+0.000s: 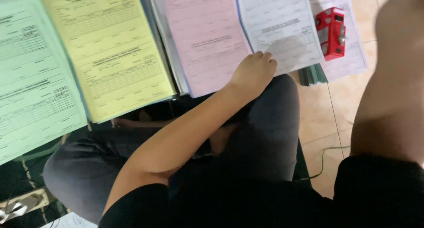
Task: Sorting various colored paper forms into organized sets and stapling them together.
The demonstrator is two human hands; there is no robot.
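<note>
tiled floor bears coloured forms; left hand grip pinches the white sheet; right unseen.

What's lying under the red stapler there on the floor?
The red stapler rests on a white printed form spread on the tiled floor. The part of the form beneath it is hidden.

A: Forms, material?
B: Thin matt paper, all stacks: green sheet, yellow sheet, pink sheet, white sheet. Printed, smooth, no gloss.
A: Red stapler?
B: Glossy red plastic body w/ bright metal parts.
A: Floor?
B: Tile, beige, smooth, slight sheen.
A: Trousers?
B: Dark grey cloth, matt, soft weave.
</note>
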